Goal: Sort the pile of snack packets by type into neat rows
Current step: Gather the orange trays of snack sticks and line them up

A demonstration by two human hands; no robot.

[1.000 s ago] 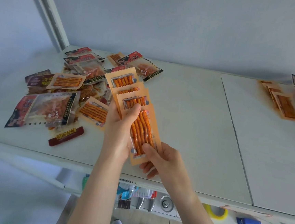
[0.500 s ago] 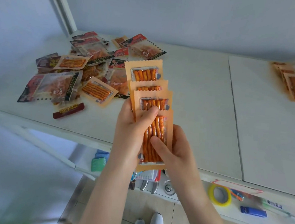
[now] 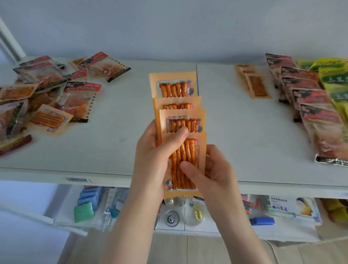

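Note:
Both hands hold a fanned stack of several orange stick-snack packets (image 3: 176, 102) above the front edge of the white table (image 3: 125, 148). My left hand (image 3: 156, 151) grips the stack from the left, thumb across the front packet. My right hand (image 3: 209, 173) holds it from the right, thumb on the front and fingers behind. The unsorted pile (image 3: 39, 92) lies on the table's left part. On the right lie a short row of orange flat packets (image 3: 255, 84), a row of dark red packets (image 3: 314, 110) and a row of green-yellow packets (image 3: 347, 92).
A dark red bar packet (image 3: 12, 146) lies near the front left edge. A seam (image 3: 196, 79) divides the tabletop at its middle. A shelf under the table holds small items, among them a green sponge (image 3: 84, 211) and a blue box (image 3: 262, 220).
The view has swung to the right, so the sorted rows on the right now show. Both hands keep the same hold on the fanned stack, now over the table's middle.

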